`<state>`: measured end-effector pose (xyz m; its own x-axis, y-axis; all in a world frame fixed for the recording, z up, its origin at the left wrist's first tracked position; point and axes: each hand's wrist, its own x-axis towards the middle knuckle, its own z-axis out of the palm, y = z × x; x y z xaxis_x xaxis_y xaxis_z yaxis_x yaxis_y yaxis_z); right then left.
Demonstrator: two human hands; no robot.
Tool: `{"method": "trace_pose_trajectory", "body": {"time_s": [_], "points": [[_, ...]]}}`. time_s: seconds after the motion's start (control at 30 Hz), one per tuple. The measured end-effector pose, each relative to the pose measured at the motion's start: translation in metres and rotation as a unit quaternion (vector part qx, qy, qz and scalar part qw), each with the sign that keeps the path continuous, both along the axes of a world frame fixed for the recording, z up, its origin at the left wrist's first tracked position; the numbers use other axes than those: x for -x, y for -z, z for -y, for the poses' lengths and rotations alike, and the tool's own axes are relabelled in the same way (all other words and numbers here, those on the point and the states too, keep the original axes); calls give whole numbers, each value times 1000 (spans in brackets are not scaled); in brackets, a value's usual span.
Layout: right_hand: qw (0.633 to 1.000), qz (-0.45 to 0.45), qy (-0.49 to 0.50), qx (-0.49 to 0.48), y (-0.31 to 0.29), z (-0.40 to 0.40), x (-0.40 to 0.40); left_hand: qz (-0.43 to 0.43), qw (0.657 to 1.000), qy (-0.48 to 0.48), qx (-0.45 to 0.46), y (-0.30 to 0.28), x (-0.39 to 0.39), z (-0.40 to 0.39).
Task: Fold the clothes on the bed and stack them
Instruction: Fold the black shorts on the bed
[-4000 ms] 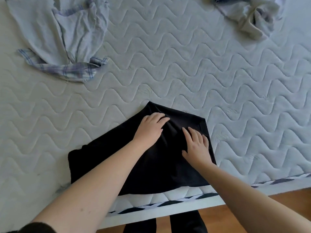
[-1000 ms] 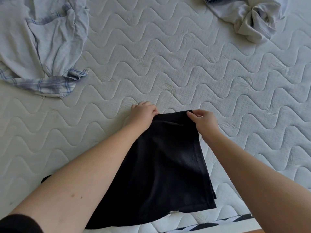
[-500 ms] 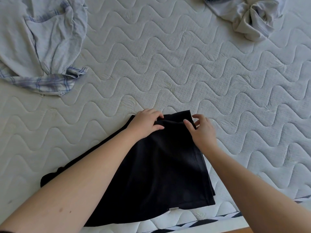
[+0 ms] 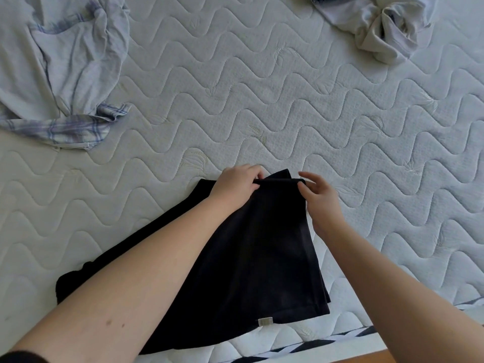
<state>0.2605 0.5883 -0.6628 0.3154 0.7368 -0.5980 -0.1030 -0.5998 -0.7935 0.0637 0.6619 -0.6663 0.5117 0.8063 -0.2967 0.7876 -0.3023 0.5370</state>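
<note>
Down by the near edge of the mattress (image 4: 353,326): black cloth (image 4: 262,258), lying flat and partly folded. Sits very close to that edge, so could slide off to the floor (image 4: 387,356) with one hard tug.

Left hand (image 4: 237,188) closed tight on the far fold of the cloth. Right hand (image 4: 318,197) at the far corner, fingers half open; cannot tell if pinching or only touching. Could end up crooked if only one side gets pulled. Could bunch up too, being soft and floppy, with layers not lined up on the right side.

Further off, nothing in the way, just bare quilted top. Far left: blue checked shirt (image 4: 65,74), crumpled, well apart. Far right: pale cloth (image 4: 387,30), in a lump, also not yet folded. No stack to see yet.
</note>
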Motion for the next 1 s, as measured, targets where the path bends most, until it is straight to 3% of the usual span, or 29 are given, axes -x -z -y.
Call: {"method": "trace_pose_trajectory", "body": {"time_s": [0.07, 0.17, 0.3, 0.47, 0.6, 0.7, 0.9, 1.0], "points": [[1000, -25, 10, 4, 1, -2, -1, 11, 1000, -19, -11, 2, -1, 0], [998, -46, -36, 6, 0, -5, -2, 46, 995, -65, 57, 1, -3, -4], [997, -59, -52, 10, 0, -7, 0, -9, 994, -94, 53, 5, -2, -17], [992, 85, -89, 42, 3, -12, 3, -46, 992, 33, 113, 3, -4, -24], [962, 211, -155, 73, 0, -19, 10, -53, 994, 29, 89, 4, -12, -21], [953, 232, -175, 89, -2, -23, 14, -18, 996, -22, 82, 5, -15, -18], [964, 164, -200, 64, 1, -29, 16, 14, 993, -77, 88, 8, -17, -19], [989, -3, -123, 76, 4, -29, 11, 8, 992, -100, 82, 12, -14, -21]]}}
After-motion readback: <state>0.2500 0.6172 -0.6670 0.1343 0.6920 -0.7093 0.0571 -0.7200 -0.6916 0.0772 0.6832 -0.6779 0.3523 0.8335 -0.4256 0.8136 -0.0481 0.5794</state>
